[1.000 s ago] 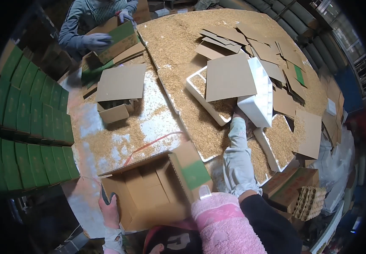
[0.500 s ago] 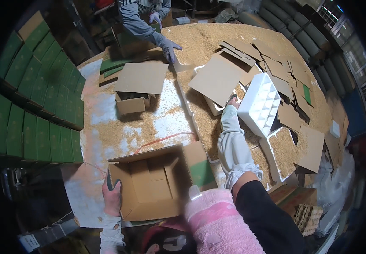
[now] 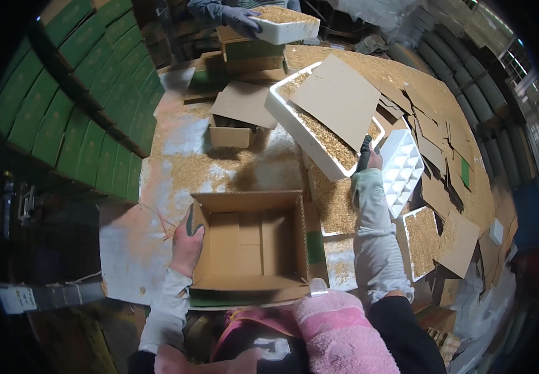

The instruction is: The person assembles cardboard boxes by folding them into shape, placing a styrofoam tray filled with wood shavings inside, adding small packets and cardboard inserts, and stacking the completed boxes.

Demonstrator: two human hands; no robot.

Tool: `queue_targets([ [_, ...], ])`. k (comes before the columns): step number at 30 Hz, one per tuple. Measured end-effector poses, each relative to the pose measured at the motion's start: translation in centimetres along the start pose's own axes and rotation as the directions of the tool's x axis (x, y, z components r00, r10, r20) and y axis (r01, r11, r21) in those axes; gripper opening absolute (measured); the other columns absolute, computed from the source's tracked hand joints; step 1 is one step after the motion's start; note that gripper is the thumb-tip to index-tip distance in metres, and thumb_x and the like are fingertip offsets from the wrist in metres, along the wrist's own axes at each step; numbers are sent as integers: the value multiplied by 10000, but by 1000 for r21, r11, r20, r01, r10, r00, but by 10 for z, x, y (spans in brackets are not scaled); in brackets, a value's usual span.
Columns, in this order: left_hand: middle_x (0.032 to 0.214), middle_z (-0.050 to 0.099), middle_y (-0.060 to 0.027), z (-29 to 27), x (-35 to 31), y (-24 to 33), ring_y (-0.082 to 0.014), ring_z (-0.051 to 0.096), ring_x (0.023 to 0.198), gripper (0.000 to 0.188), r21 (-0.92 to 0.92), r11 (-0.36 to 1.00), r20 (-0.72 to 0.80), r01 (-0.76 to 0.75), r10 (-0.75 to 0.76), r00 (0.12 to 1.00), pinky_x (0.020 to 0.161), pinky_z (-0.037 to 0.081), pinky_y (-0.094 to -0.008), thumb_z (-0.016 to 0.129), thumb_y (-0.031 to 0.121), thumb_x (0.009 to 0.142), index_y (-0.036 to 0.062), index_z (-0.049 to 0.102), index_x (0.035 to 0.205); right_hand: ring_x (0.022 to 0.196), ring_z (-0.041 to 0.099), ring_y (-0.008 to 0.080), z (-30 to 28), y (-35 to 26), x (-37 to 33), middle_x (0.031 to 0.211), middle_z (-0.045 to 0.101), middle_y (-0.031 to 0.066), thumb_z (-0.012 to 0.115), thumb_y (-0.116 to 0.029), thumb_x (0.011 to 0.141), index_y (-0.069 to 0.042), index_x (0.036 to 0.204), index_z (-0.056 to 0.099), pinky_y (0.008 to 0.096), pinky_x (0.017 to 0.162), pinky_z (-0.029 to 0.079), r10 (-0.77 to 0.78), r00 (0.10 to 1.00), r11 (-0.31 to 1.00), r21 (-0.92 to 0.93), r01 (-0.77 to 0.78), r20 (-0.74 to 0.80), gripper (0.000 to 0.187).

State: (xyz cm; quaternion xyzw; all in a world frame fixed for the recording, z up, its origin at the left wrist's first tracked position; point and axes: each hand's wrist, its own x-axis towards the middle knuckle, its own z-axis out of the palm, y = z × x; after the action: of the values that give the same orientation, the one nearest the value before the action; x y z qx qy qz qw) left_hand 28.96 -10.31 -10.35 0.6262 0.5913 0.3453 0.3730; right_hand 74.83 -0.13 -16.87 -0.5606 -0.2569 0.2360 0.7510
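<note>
My left hand [image 3: 187,244] is closed on the left wall of an open brown cardboard box [image 3: 250,201]; its inside shows bare flaps. To the right, my right hand [image 3: 372,157] grips the near corner of a shallow white foam tray [image 3: 307,140], which looks tilted and raised off the table. Tan sawdust-like bedding fills the tray, and a flat cardboard sheet [image 3: 338,96] lies over much of it. Beside my right hand leans a white foam piece with pyramid-shaped cells [image 3: 406,168].
Across the table a co-worker's gloved hand [image 3: 241,22] holds another filled foam tray [image 3: 288,32]. Green boxes [image 3: 82,131] are stacked at the left. Loose cardboard sheets [image 3: 434,193] cover the right side. A smaller open carton [image 3: 231,137] stands behind my box.
My right hand has taken the foam tray, its cardboard sheet on top, up from the table. The co-worker's hand went from the tabletop to holding a filled tray. My left hand stays on the box.
</note>
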Motion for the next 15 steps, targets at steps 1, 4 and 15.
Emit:
queue_targets([
  [1, 1074, 564, -185, 2, 4, 6, -299, 558, 959, 407, 112, 993, -7, 23, -23, 1000, 823, 427, -331, 536, 121, 763, 29, 495, 1157, 634, 560, 104, 26, -60, -38, 772, 614, 46, 521, -161, 869, 0, 1013, 557, 221, 528, 429, 50, 985, 890, -454, 32, 167, 219],
  [4, 1020, 567, -190, 34, 34, 3, -336, 554, 930, 395, 208, 973, 58, -99, 89, 994, 800, 437, -386, 535, 265, 811, 61, 491, 1147, 634, 540, 71, 34, -101, -79, 754, 595, 19, 494, -226, 891, -19, 975, 594, 209, 528, 416, 167, 870, 981, -170, -98, 463, 245],
  [15, 943, 604, -100, 13, 10, 8, -245, 580, 864, 292, -822, 295, 368, 488, -378, 849, 769, 466, -334, 482, 232, 866, 49, 543, 1085, 816, 612, 148, -28, -76, -177, 976, 603, 84, 472, -65, 879, 2, 1117, 500, 246, 695, 511, 563, 527, 748, -121, -653, 637, 249],
])
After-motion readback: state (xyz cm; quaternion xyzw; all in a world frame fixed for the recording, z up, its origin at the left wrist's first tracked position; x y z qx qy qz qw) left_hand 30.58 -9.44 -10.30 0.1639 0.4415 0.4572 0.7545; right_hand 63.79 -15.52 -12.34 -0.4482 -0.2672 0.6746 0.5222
